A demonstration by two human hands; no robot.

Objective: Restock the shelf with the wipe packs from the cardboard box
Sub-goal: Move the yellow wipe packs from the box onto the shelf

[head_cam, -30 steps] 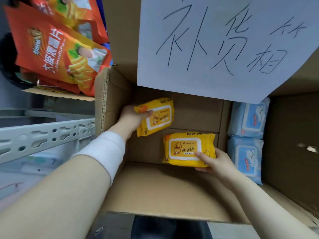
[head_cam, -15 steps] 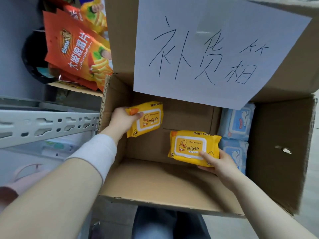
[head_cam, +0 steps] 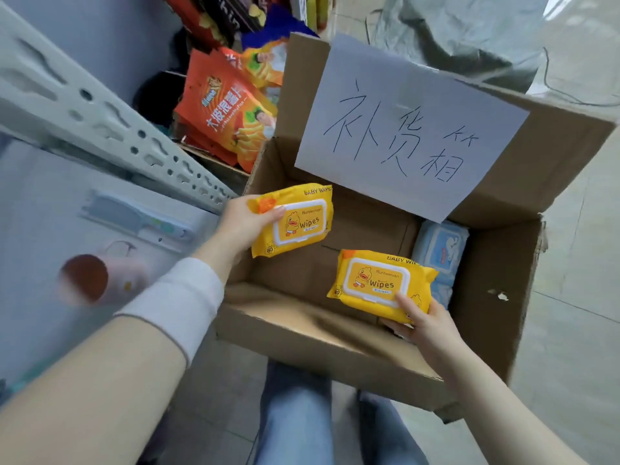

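An open cardboard box (head_cam: pixel 302 333) stands on the floor in front of me. My left hand (head_cam: pixel 241 223) grips one yellow wipe pack (head_cam: pixel 298 223) above the box's left wall, thumb across its lid. My right hand (head_cam: pixel 426 327) holds a second yellow wipe pack (head_cam: pixel 379 283) over the box's near right part. Two blue wipe packs (head_cam: pixel 439 250) lie stacked against the right inner wall, partly hidden by the yellow pack. The grey metal shelf (head_cam: pixel 100 125) runs along the left.
A white paper sign with handwritten characters (head_cam: pixel 402 129) is stuck on the box's raised back flap. Orange snack bags (head_cam: pixel 224 109) sit in a carton behind the box. A pink cup (head_cam: pixel 100 280) and a flat pale item lie on the lower shelf. My legs are below.
Both hands have lifted their yellow packs upward out of the box. The view has swung so the shelf and the floor show more.
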